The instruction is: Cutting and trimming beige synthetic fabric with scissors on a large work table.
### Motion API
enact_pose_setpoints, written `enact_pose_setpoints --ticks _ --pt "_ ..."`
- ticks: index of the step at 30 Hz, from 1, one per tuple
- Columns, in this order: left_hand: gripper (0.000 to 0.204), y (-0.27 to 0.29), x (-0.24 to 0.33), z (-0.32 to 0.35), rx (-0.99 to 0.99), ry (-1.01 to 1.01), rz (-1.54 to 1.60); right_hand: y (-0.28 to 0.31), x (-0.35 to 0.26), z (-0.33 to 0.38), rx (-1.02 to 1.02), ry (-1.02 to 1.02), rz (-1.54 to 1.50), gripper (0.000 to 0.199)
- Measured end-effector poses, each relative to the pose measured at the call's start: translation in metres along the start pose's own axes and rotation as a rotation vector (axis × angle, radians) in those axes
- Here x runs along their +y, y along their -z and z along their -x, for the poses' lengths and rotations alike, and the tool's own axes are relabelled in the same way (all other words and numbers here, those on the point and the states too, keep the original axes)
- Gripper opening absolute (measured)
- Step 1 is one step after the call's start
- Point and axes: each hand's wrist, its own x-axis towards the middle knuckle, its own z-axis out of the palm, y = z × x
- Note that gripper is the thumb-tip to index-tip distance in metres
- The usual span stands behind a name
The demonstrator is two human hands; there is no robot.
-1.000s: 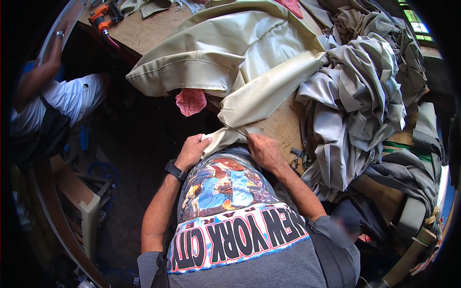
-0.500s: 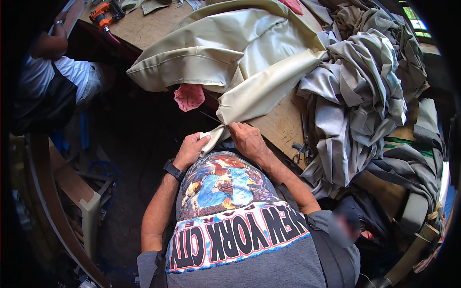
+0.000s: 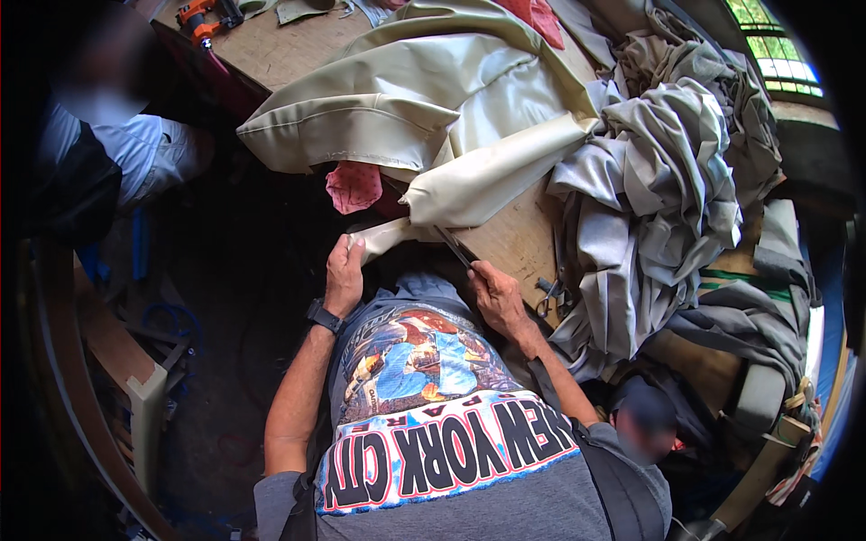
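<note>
A cream, slightly glossy upholstery cover lies across the wooden table. One long folded flap of it reaches toward me over the near edge. At the flap's end, my left hand pinches a narrow cream strip and draws it out to the left. My right hand is closed round a dark narrow-bladed tool, its tip up against the strip's lower edge. My fingers hide its handle, so its exact kind is unclear. A pink dotted cloth hangs below the cover, beyond my left hand.
A large heap of grey-beige fabric covers the table's right side. Near its edge lie dark scissors. An orange-and-black power tool rests at the far left. Another person is at the left, above wooden frame parts.
My hands have moved apart: the left a little left and away from me, the right rightward and nearer. The strip is stretched out more, and the blade in my right hand now shows.
</note>
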Motion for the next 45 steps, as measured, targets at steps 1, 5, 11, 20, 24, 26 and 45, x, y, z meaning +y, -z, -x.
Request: enact_pose_setpoints --ticks 1,5,11,20,24,26,45 --pt "0.034 -0.006 -0.001 -0.003 0.012 -0.004 0.010 -0.004 0.000 -0.004 -0.006 0.012 0.009 0.014" --pt "0.049 -0.010 -0.003 -0.008 -0.009 0.000 -0.010 -0.007 -0.005 -0.018 0.005 -0.043 -0.218 0.018" --pt "0.045 -0.008 0.004 0.003 -0.593 0.276 -0.269 -0.008 -0.010 -0.032 0.032 -0.123 -0.152 0.017" --pt "0.035 -0.042 0.016 0.016 -0.389 0.179 0.144 0.011 -0.006 -0.019 -0.029 -0.050 -0.176 0.012" --pt "0.033 -0.044 0.005 0.029 -0.298 0.334 0.255 0.005 0.016 -0.006 -0.012 0.202 -0.047 0.013" --pt "0.033 -0.046 0.014 0.036 -0.230 0.448 0.298 0.000 0.026 -0.001 -0.004 0.182 -0.076 0.012" --pt "0.031 -0.049 0.031 0.055 -0.213 0.425 0.110 -0.033 0.017 0.000 -0.042 0.319 0.011 0.009"
